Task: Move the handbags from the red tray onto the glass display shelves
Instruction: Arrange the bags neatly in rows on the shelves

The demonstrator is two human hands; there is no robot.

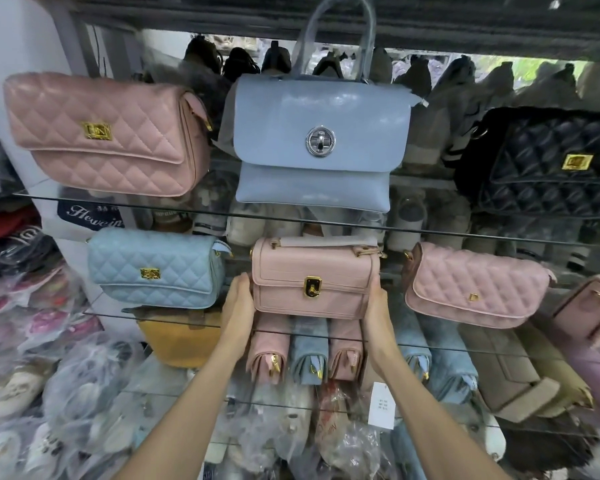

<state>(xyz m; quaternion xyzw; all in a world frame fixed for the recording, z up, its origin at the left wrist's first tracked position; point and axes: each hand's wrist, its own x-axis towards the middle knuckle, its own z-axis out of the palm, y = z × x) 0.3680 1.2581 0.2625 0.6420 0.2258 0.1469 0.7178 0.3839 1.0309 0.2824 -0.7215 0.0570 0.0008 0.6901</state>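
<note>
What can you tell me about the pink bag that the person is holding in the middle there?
The pink bag is a small boxy handbag in pale pink, smooth leather-look material with stitched edges. It has a front flap closed by a gold clasp, and gold strap rings at its top corners. It stands upright, facing out, on the glass shelf, between a blue quilted bag and a pink quilted bag. The left hand presses its left end, the right hand its right end.
</note>
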